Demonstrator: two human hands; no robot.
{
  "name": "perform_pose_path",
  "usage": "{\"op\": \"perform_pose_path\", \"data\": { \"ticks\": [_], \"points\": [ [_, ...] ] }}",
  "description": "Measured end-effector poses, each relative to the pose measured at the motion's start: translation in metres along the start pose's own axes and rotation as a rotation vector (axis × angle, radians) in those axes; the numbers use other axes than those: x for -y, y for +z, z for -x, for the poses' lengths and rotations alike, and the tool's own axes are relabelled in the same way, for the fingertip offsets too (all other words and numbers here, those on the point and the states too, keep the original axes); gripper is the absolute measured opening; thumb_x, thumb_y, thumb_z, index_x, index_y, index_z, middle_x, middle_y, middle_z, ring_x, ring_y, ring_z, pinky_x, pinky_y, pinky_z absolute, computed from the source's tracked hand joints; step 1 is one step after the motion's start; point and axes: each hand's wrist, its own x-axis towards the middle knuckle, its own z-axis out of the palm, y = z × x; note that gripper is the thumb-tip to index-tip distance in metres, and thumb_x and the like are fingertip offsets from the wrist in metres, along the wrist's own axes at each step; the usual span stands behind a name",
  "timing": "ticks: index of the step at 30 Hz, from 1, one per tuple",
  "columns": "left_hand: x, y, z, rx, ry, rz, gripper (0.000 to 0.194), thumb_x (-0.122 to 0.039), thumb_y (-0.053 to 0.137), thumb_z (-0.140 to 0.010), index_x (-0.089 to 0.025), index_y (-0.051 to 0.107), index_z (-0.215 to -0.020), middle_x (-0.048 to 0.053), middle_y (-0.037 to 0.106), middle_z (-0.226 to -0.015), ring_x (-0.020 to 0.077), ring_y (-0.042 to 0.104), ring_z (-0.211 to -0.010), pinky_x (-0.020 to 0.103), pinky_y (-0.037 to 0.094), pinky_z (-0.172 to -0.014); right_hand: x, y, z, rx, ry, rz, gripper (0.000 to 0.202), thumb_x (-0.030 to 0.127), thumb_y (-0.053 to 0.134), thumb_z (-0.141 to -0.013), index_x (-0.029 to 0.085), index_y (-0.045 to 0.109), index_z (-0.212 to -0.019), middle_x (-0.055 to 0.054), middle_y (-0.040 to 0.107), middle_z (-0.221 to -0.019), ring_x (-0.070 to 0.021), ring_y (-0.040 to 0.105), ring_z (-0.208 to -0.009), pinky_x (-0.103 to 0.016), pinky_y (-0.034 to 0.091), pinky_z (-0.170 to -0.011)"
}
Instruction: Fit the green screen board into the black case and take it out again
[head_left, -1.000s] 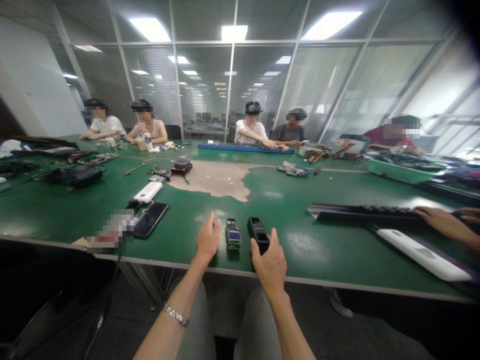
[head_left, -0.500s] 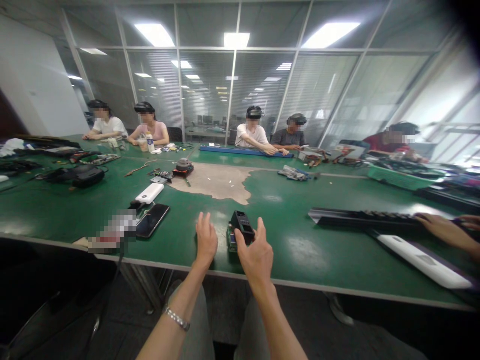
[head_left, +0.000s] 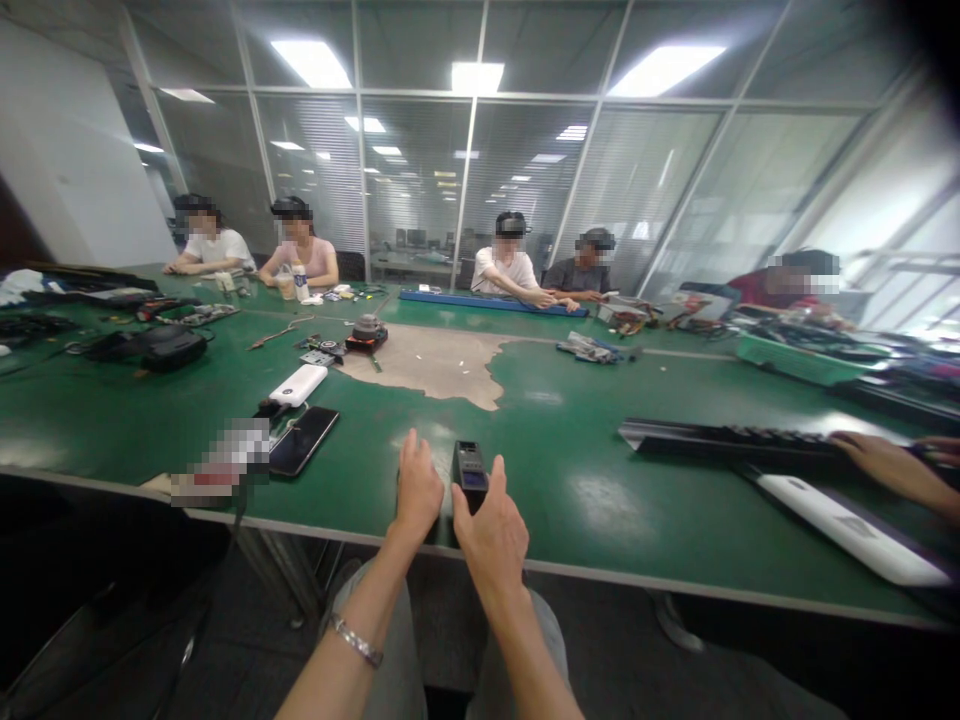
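A small black boxy device point(head_left: 469, 462) with a dark bluish window stands on the green table point(head_left: 555, 450), near the front edge. My right hand point(head_left: 491, 520) is at its near right side, thumb and forefinger apart around its near end; whether the fingers touch it is hard to tell. To the left of the device is my left hand point(head_left: 420, 488), apart from it, fingers pointing forward and loosely extended, with nothing visible in them. A metal bracelet point(head_left: 355, 641) is on my left wrist.
Left of my hands lie a dark phone point(head_left: 304, 441) and a white power bank point(head_left: 298, 385). On the right are a long black rail point(head_left: 705, 438), a white device point(head_left: 844, 525) and another person's hand point(head_left: 889, 465). Several people sit across the table.
The black device has been turned more upright and squared up, and its green board side no longer shows. My right hand has moved left and nearer; my left hand has shifted slightly right.
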Motion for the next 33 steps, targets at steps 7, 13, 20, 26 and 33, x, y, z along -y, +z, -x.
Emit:
{"op": "perform_pose_path", "data": {
  "ticks": [7, 13, 20, 26, 33],
  "points": [
    [-0.005, -0.003, 0.001, 0.083, 0.026, -0.089, 0.032, -0.011, 0.042, -0.086, -0.011, 0.064, -0.110, 0.018, 0.048, -0.142, 0.0286, 0.039, -0.137, 0.046, 0.031, -0.115, -0.002, 0.006, -0.001, -0.029, 0.016, -0.088, 0.075, 0.050, 0.046, -0.091, 0.007, 0.026, -0.149, -0.018, 0.068, -0.104, -0.0297, 0.067, -0.093, -0.038, 0.049, -0.078],
    [-0.007, -0.005, 0.000, 0.121, 0.029, -0.110, 0.037, -0.009, 0.046, -0.079, -0.008, 0.066, -0.110, 0.020, 0.050, -0.139, 0.0296, 0.042, -0.134, 0.044, 0.032, -0.114, 0.004, -0.018, -0.020, -0.073, 0.059, -0.271, 0.078, 0.053, 0.053, -0.086, 0.012, 0.028, -0.149, -0.016, 0.067, -0.117, -0.0314, 0.066, -0.102, -0.041, 0.049, -0.084],
    [-0.006, -0.010, -0.005, 0.243, 0.079, -0.114, 0.048, -0.003, 0.049, -0.063, -0.016, 0.070, -0.104, 0.012, 0.056, -0.135, 0.0281, 0.041, -0.135, 0.045, 0.028, -0.117, -0.047, -0.030, -0.035, -0.200, 0.120, -0.351, 0.081, 0.054, 0.059, -0.082, 0.016, 0.031, -0.148, -0.013, 0.068, -0.117, -0.0292, 0.065, -0.106, -0.041, 0.048, -0.090],
    [-0.008, -0.024, -0.011, 0.395, 0.151, -0.103, 0.049, -0.012, 0.055, -0.063, -0.013, 0.068, -0.110, 0.014, 0.056, -0.136, 0.0292, 0.040, -0.136, 0.043, 0.025, -0.117, -0.080, -0.008, -0.027, -0.116, 0.127, -0.277, 0.083, 0.054, 0.056, -0.083, 0.014, 0.028, -0.149, -0.014, 0.065, -0.123, -0.0303, 0.064, -0.108, -0.041, 0.048, -0.089],
    [-0.011, -0.046, -0.010, 0.680, 0.320, -0.055, 0.080, -0.030, 0.067, -0.065, -0.018, 0.044, -0.141, 0.011, 0.036, -0.153, 0.0316, 0.021, -0.145, 0.049, 0.019, -0.118, -0.084, 0.001, -0.021, -0.141, 0.028, -0.166, 0.081, 0.052, 0.051, -0.087, 0.006, 0.025, -0.149, -0.018, 0.062, -0.124, -0.0306, 0.058, -0.113, -0.041, 0.045, -0.092]
  ]
}}
